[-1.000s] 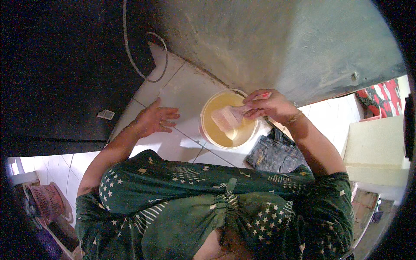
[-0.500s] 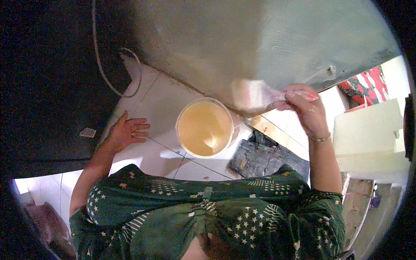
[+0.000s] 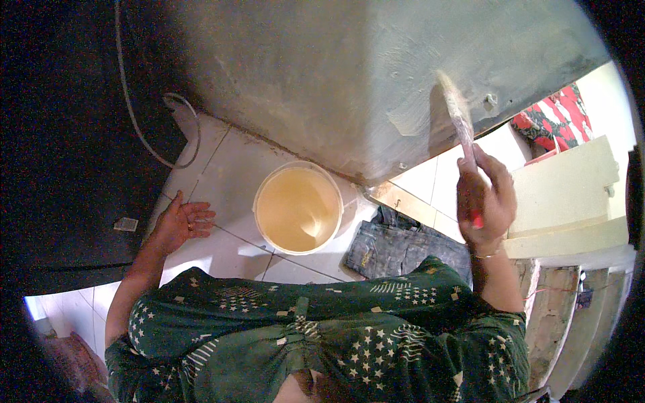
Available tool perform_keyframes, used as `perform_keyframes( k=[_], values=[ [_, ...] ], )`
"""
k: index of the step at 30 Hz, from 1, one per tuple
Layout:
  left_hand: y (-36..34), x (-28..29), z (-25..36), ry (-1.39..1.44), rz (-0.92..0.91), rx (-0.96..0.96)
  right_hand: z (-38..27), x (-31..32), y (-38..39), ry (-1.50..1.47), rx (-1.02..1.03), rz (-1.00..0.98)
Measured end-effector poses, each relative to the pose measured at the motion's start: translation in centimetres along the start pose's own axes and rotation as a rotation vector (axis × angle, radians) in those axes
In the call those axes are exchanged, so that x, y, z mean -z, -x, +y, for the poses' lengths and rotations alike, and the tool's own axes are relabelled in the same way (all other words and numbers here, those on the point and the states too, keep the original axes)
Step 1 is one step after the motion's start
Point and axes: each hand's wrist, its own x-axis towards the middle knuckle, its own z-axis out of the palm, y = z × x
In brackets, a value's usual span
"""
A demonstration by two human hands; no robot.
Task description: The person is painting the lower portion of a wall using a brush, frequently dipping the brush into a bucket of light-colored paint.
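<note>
My right hand (image 3: 485, 196) grips a paintbrush (image 3: 463, 124) by its handle, whose red end shows below the fingers. The pale bristles reach up to the grey wall (image 3: 322, 80) at the right, where a wet streak shows near the tip. Empty, with fingers apart and palm turned up, my left hand (image 3: 184, 223) hovers left of the bucket. The white plastic bucket (image 3: 258, 218) stands on the floor between my hands, with yellowish liquid in it.
Folded dark jeans (image 3: 396, 248) lie on the white tiled floor (image 3: 222, 181) beside a wooden strip (image 3: 406, 201). A pale cable (image 3: 127, 94) loops at the left against a dark surface. Red patterned cloth (image 3: 554, 117) and pale boards (image 3: 557, 191) are at the right.
My right hand has swung the brush from above the bucket's right side to the wall, farther right, and turned it bristles-up. The left hand stays open. The whole view has shifted slightly.
</note>
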Motion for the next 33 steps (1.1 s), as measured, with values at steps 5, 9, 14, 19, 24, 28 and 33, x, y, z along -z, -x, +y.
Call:
perform_keyframes(
  k=[5,9,14,19,24,28,33],
  values=[
    [-0.7,-0.2,0.4,-0.036,-0.033,-0.010,0.2,-7.3,7.1,-0.189,0.033,-0.336],
    [-0.8,-1.2,0.9,-0.054,-0.033,-0.024,-0.1,-13.8,12.7,-0.264,0.211,-0.689],
    [-1.0,-2.8,-0.1,-0.010,-0.006,0.036,1.4,-16.4,13.0,-0.466,0.028,-0.734],
    [-3.5,-5.2,-1.8,0.123,-0.017,0.213,0.2,-7.9,5.1,-0.254,-0.457,-0.655],
    [-4.8,-7.8,-1.8,0.327,-0.309,0.209,-2.3,-3.6,2.8,-0.465,-0.197,-0.365],
    [-5.7,-7.9,-1.6,0.269,-0.397,0.190,-0.8,-11.3,8.5,-0.500,-0.051,-0.639],
    [-4.8,-9.5,-0.7,0.353,-0.238,0.232,3.4,-16.9,13.9,-0.469,-0.115,-0.761]
  ],
)
